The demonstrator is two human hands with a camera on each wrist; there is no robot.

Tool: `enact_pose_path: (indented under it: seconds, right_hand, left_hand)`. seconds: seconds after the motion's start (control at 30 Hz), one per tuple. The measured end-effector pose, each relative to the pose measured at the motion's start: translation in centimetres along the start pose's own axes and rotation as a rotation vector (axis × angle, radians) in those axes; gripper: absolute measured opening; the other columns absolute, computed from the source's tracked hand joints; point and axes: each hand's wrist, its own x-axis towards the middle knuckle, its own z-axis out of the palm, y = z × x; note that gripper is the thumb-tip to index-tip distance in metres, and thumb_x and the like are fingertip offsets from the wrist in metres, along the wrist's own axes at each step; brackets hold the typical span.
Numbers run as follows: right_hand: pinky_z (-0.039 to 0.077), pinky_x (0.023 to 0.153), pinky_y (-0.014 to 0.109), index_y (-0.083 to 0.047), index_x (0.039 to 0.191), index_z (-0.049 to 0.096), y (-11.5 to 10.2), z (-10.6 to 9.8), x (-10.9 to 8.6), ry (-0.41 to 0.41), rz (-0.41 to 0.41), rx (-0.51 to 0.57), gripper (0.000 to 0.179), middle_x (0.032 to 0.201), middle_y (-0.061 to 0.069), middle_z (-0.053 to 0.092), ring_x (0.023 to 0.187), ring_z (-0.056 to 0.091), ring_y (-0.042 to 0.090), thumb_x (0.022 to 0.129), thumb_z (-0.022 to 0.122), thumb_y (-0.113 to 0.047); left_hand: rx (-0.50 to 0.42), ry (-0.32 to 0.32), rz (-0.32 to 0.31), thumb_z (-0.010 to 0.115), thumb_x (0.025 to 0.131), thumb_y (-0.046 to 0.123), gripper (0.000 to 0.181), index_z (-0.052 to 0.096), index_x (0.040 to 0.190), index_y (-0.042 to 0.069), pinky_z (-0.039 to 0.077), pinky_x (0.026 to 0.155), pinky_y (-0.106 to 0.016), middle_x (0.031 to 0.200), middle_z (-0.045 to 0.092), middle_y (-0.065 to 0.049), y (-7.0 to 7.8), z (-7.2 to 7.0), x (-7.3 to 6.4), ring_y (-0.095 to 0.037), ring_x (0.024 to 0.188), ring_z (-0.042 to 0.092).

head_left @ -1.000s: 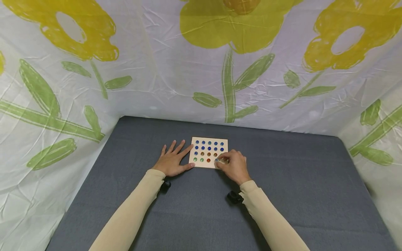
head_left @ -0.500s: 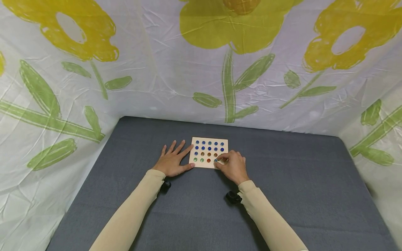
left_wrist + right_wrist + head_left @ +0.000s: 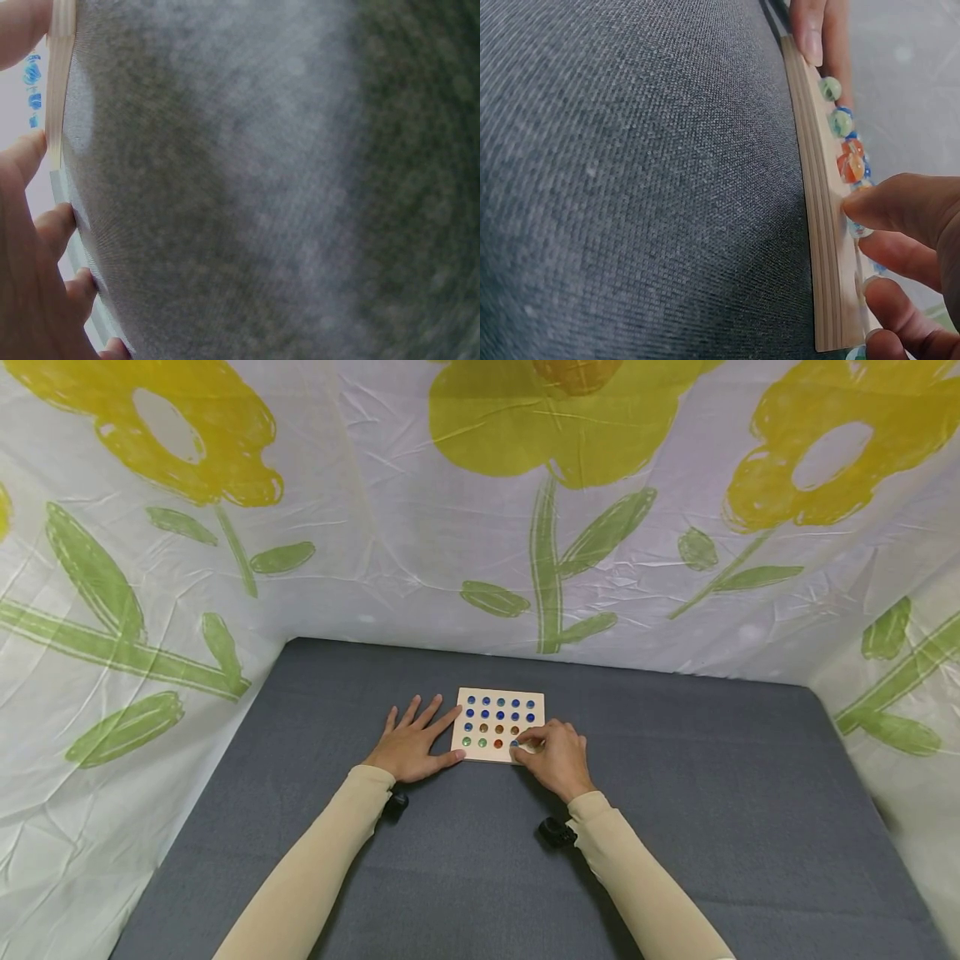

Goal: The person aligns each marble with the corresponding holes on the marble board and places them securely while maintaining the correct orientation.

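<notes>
A pale wooden board (image 3: 476, 756) lies on the dark table, with rows of glass marbles in blue, amber, green and red on it. My left hand (image 3: 408, 752) is spread flat at its left edge, index finger and thumb touching the board. At the front row, right of the red marble (image 3: 498, 743), my right hand (image 3: 558, 758) pinches a clear-blue marble (image 3: 859, 229) between thumb and index finger, down at the board's surface. Its other fingers are curled and cover the front right corner in the head view. Another marble (image 3: 856, 352) shows below those fingers.
Dark grey cloth (image 3: 480, 860) covers the table. A white curtain (image 3: 390, 527) with yellow flowers hangs behind the table and at both sides. A black wrist camera (image 3: 557, 832) sits under the right sleeve, and another (image 3: 395, 804) under the left.
My right hand has shifted slightly left with the pinched marble, mostly in the first half second. The left hand and the board have stayed in place.
</notes>
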Motion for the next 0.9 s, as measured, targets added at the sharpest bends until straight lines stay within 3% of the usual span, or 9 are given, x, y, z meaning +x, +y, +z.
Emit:
enact_pose_path:
  seconds: [0.9]
  right_hand:
    - [0.035,0.078,0.049,-0.012,0.096,0.083,0.6,-1.6,-0.1,0.016,-0.007,0.008,0.018,0.081,0.003,0.064,0.081,0.054,0.024,0.081,0.087,-0.021]
  left_hand:
    - [0.002,0.001,0.004,0.047,0.096,0.070,0.083,0.020,0.164,0.030,-0.002,0.119,-0.066,0.170,0.010,-0.007,-0.4,0.3,0.2,-0.038,0.155,0.000]
